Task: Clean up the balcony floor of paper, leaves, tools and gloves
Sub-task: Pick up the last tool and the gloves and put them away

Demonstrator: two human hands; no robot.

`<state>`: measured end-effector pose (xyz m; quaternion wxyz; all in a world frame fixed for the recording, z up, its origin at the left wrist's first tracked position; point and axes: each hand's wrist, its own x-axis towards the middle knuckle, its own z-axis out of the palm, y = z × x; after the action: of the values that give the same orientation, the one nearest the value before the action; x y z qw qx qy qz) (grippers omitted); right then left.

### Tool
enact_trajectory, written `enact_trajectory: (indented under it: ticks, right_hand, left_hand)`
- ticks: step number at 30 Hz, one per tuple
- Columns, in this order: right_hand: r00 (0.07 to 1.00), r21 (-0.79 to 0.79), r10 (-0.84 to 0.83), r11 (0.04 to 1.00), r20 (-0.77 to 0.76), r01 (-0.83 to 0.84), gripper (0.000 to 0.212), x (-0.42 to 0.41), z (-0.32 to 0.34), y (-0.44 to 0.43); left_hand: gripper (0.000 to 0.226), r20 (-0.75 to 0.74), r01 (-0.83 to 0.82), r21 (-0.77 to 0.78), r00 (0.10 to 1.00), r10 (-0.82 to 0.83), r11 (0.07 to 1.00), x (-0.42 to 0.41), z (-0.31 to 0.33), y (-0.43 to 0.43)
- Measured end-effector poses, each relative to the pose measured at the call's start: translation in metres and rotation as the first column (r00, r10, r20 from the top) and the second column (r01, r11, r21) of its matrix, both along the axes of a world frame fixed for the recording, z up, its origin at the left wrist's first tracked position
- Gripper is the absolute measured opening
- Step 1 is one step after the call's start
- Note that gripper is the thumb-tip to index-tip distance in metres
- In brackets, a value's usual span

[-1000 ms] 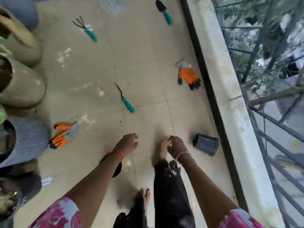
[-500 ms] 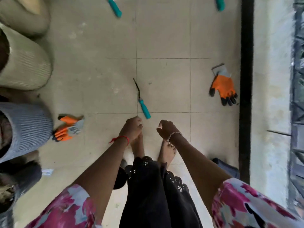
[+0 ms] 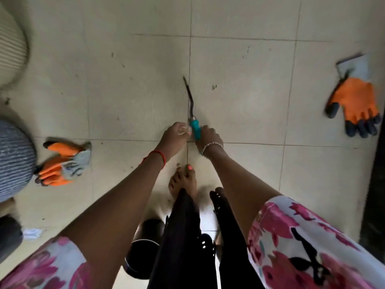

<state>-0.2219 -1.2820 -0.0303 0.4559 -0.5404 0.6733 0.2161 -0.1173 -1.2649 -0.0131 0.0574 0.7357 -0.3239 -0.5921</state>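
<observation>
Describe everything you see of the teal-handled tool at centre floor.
The teal-handled weeder has a plastic-looking teal grip, a silvery collar and a thin dark metal shaft, kinked near the collar, pointing away along a tile joint. The right hand curls round the grip; the left hand is beside it, contact unclear. Whether it is lifted cannot be told.

Soft, diffuse daylight is lighting the floor (image 3: 239, 90) evenly, and only faint shadows are lying under the arms. A glare patch is showing on the near tiles between the legs. The centre is reading fairly sharp, the tool (image 3: 192, 113) included. Motion blur is smearing the left pots (image 3: 14, 157), the right glove (image 3: 354, 101) and the near sleeves (image 3: 302, 236). Wide-angle distortion is bending the tile joints toward the edges. The far-right edge is falling dark.
</observation>
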Motion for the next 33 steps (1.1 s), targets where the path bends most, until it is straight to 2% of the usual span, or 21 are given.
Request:
enact_trajectory:
  ticks: [3,7,10,16,19,22,27,30,33]
  right_hand:
    - [0.999,-0.002,0.045,0.999,0.015,-0.045,0.034,-0.001,0.005,0.000]
    - [0.996,-0.006,0.011,1.000,0.087,-0.010,0.032,-0.009,0.044,0.005]
    - [0.990,-0.017,0.014,1.000,0.137,-0.012,0.032,-0.022,0.093,0.015]
    - [0.978,-0.065,-0.054,0.996,0.203,0.069,0.032,-0.060,0.205,0.048]
    - [0.971,-0.096,-0.070,0.991,0.229,0.094,0.032,-0.083,0.263,0.078]
    - [0.961,-0.121,-0.119,0.981,0.249,0.152,0.033,-0.105,0.337,0.116]
    - [0.971,-0.216,-0.097,0.966,0.217,0.144,0.035,-0.136,0.474,0.207]
    - [0.979,-0.315,-0.071,0.940,0.190,0.129,0.036,-0.145,0.564,0.281]
    - [0.983,-0.420,-0.072,0.897,0.167,0.137,0.034,-0.148,0.640,0.349]
  left_hand:
    - [0.042,-0.017,-0.022,0.007,1.000,0.022,1.000,0.005,0.007,0.007]
    - [0.042,-0.009,-0.069,-0.016,0.998,0.069,0.998,0.009,0.040,0.014]
    - [0.042,-0.041,-0.101,-0.036,0.994,0.099,0.994,-0.002,0.084,0.019]
    - [0.034,-0.227,-0.334,-0.133,0.927,0.299,0.933,-0.047,0.193,0.029]
    - [0.028,-0.264,-0.370,-0.166,0.910,0.320,0.914,-0.068,0.245,0.050]
    - [0.026,-0.291,-0.312,-0.170,0.922,0.255,0.935,-0.085,0.310,0.080]
    - [0.017,-0.367,-0.116,-0.232,0.930,0.024,0.966,-0.100,0.445,0.156]
    - [0.028,-0.380,-0.040,-0.304,0.921,-0.083,0.952,-0.100,0.543,0.219]
    - [0.026,-0.416,0.004,-0.371,0.893,-0.169,0.929,-0.105,0.621,0.279]
